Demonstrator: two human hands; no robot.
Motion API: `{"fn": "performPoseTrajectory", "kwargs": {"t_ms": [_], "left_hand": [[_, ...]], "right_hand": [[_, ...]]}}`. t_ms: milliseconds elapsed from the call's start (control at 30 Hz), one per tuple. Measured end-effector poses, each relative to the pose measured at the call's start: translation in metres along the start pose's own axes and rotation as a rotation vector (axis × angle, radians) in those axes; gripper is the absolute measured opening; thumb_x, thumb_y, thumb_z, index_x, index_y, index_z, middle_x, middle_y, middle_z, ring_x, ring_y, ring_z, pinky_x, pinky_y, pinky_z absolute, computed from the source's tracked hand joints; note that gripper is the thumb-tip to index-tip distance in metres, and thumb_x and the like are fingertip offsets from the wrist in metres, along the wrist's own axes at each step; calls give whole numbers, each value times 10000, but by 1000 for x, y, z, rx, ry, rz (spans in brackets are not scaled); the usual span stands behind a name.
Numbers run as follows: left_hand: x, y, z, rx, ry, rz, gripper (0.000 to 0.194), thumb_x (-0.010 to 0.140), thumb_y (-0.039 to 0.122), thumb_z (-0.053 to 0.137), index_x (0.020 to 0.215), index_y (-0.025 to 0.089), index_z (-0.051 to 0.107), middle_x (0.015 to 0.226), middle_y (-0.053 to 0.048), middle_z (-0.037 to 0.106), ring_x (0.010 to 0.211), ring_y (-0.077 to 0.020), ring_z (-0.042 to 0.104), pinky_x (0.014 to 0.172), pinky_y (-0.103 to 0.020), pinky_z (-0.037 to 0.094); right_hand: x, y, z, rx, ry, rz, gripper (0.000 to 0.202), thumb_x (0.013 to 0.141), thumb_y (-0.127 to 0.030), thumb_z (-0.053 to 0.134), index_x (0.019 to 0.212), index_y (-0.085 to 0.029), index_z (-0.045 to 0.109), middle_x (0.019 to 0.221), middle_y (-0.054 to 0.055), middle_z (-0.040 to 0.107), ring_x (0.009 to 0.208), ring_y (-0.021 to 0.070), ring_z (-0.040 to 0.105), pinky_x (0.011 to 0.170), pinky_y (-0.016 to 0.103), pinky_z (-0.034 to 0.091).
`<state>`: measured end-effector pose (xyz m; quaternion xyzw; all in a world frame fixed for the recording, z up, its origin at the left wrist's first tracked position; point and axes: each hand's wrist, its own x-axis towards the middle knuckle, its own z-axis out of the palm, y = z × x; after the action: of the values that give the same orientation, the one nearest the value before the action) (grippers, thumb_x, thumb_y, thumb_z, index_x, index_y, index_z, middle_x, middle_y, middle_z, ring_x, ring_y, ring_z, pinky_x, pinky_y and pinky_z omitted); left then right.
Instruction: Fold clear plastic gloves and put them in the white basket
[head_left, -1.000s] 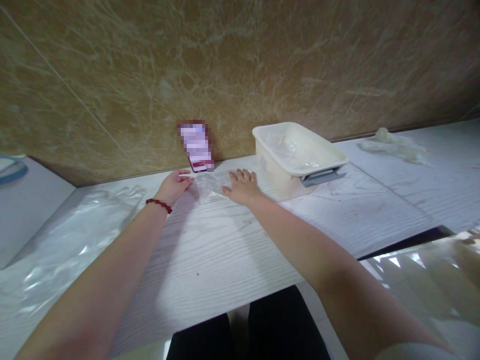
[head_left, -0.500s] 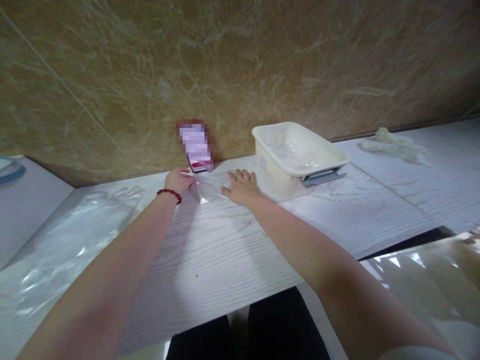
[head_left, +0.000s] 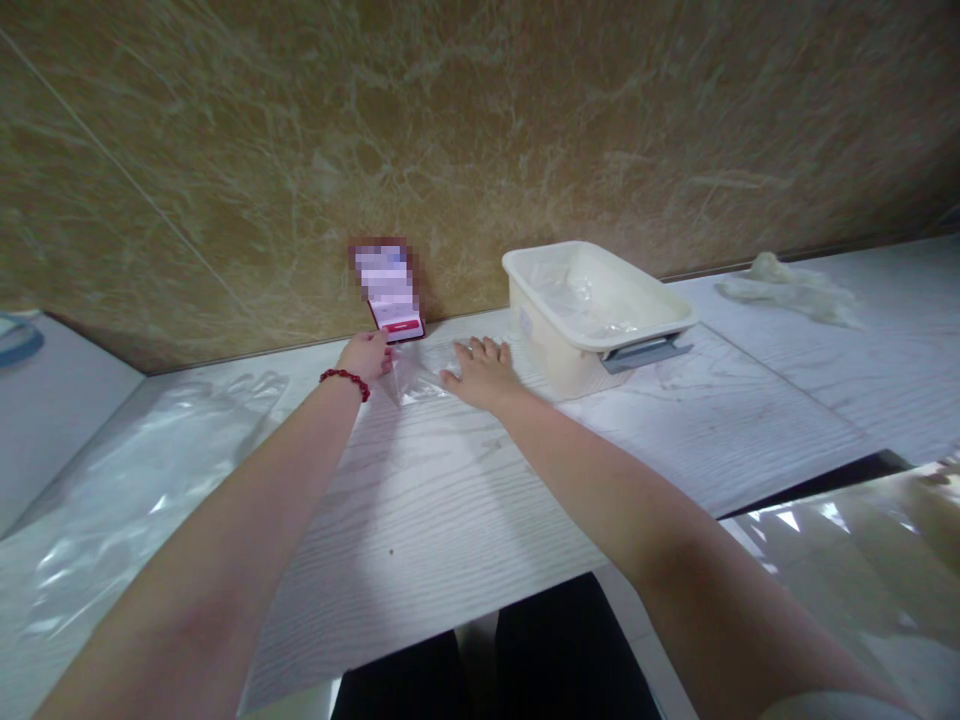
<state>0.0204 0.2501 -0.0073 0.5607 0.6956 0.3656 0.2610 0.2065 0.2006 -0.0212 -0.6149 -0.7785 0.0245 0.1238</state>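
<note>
A small clear plastic bag (head_left: 414, 380) lies on the white wood-grain table between my two hands. My left hand (head_left: 365, 355), with a red bead bracelet at the wrist, pinches the bag's left edge. Over the bag's right part, my right hand (head_left: 484, 373) rests flat with its fingers spread. Just behind the left fingers, a phone (head_left: 390, 290) in a red case leans against the marbled wall, its screen lit and blurred out. To the right of my right hand stands a cream plastic tub (head_left: 559, 350) with clear plastic bags (head_left: 574, 295) inside.
A large sheet of clear plastic bags (head_left: 150, 480) spreads over the table's left side, beside a white box (head_left: 60, 400). A crumpled whitish glove or bag (head_left: 795, 290) lies at the far right. The tub has a grey handle (head_left: 646, 352) at its front.
My left hand has shifted slightly right, drawing the bag's raised left edge with it, and its fingers have curled closed. My right hand stays flat in the same place.
</note>
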Motion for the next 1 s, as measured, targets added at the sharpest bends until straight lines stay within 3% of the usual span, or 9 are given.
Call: {"fn": "performPoseTrajectory", "kwargs": {"t_ms": [133, 233, 367, 467, 633, 800, 1000], "left_hand": [[-10, 1, 3, -109, 0, -80, 411, 603, 201, 617, 987, 165, 473, 747, -24, 579, 552, -99, 542, 489, -204, 424], [-14, -5, 1, -57, 26, -58, 430, 599, 164, 596, 1013, 167, 478, 821, -31, 588, 598, -111, 557, 530, -222, 444], [-17, -6, -9, 313, 91, 185, 348, 690, 158, 479, 1036, 151, 510, 932, -80, 583, 800, -176, 571, 712, -297, 456], [-27, 5, -12, 643, 98, 425, 343, 722, 104, 388, 1022, 127, 552, 1032, -124, 555, 976, -220, 513, 858, -328, 384], [-52, 29, 10, 800, -176, 650, 401, 816, 187, 286, 1177, 126, 451, 1176, -117, 506, 1098, -216, 441, 940, -359, 303], [-67, 21, 28, 836, -266, 434, 485, 860, 351, 212, 1282, 136, 317, 1354, -154, 291, 1237, -307, 245, 943, -514, 232], [-75, 11, 21, 846, -197, 370, 560, 853, 408, 200, 1318, 101, 253, 1371, -192, 231, 1263, -321, 167, 978, -504, 168]], "right_hand": [[1, 0, -3, 14, -29, 0, 653, 784, -567, 247, 1318, -191, 249, 1369, 113, 250, 1255, 294, 136, 986, 498, 20], [0, 1, -5, 22, -52, -3, 631, 795, -558, 233, 1317, -203, 247, 1380, 100, 229, 1262, 286, 117, 985, 496, 24], [0, 2, -5, 2, -53, -34, 608, 799, -550, 233, 1297, -207, 299, 1380, 89, 236, 1268, 283, 104, 987, 497, 33], [0, 1, -4, -12, -66, -39, 635, 791, -564, 228, 1299, -190, 302, 1384, 95, 228, 1271, 288, 92, 988, 499, 32], [0, 1, -1, -30, -64, -35, 632, 787, -554, 230, 1303, -195, 298, 1389, 92, 220, 1273, 290, 84, 989, 502, 14], [0, 0, -1, -31, -80, 12, 645, 789, -544, 233, 1323, -183, 260, 1397, 99, 195, 1274, 297, 78, 981, 524, 15], [-1, 4, -8, 18, -31, 79, 672, 815, -511, 240, 1328, -77, 221, 1366, 158, 244, 1255, 295, 151, 994, 467, 98]]}}
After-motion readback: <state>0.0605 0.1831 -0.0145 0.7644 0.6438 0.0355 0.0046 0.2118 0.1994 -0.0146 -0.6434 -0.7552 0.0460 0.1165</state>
